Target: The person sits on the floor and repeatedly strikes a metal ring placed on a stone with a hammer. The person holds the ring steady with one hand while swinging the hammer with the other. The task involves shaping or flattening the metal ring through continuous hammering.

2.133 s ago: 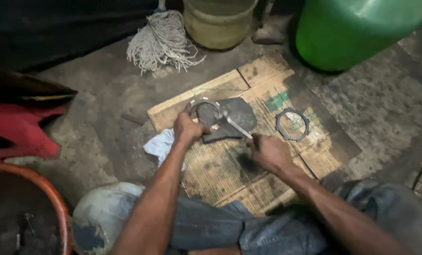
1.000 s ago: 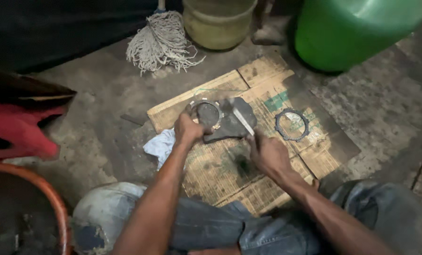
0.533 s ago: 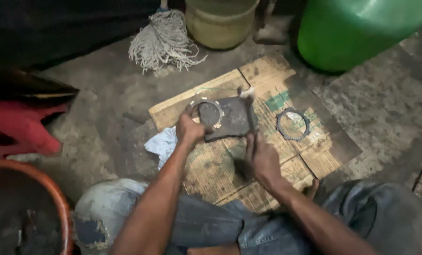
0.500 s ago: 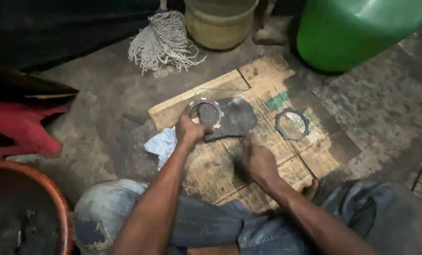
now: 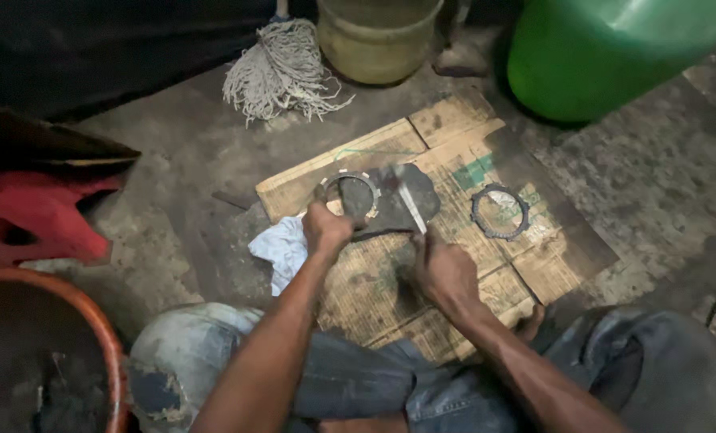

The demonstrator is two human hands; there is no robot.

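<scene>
- A flattened brown cardboard box (image 5: 454,240) lies on the floor just below the green barrel (image 5: 606,56)
- A green printed label patch (image 5: 474,172) sits on that cardboard, toward the barrel

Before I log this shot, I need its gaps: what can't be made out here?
Head view only:
- Right hand: its grip on the blade is hidden by the hand's back.
- Ring: near edge covered by the left hand.
- Green tub: cut off by the top edge.
- Orange basin: contents too dark.
</scene>
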